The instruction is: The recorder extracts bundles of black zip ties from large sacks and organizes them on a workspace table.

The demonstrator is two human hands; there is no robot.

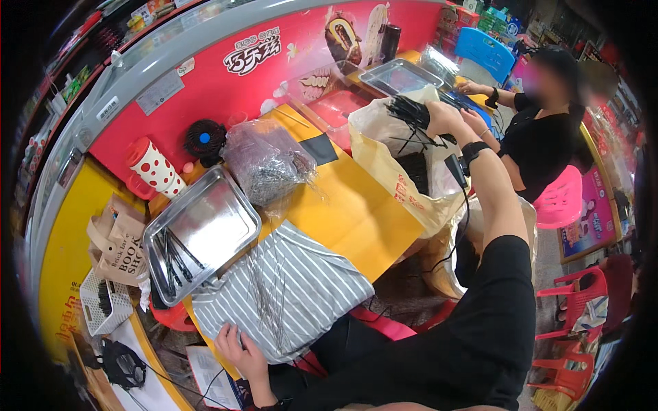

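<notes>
Head view: two bare hands at a yellow table (373,222).
Right hand (444,121): fingers closed around a black bundle (410,111) of thin strands.
Black bundle: jutting left from the right fingers, above the mouth of a cream sack (371,152).
Cream sack: open, directly below the right fingers; dark pieces (413,172) inside.
Left hand (245,353): fingers bent and slightly apart, resting at the near left edge of a striped cloth (322,281); nothing visible in their grip.
Thin dark wires (264,291): loose on the cloth, just right of and beyond the left fingers.
Metal tray (214,209): beyond the left fingers, tilted in view, holding black strips (179,262).
Clear plastic bag (269,164): well beyond the left fingers, to the left of the right fingers; a tangle of fine strands shows through.
Spotted cup (157,168): farther out, beyond the metal tray.
Co-worker's hand (471,88): near the right fingers, just beyond them.
</notes>
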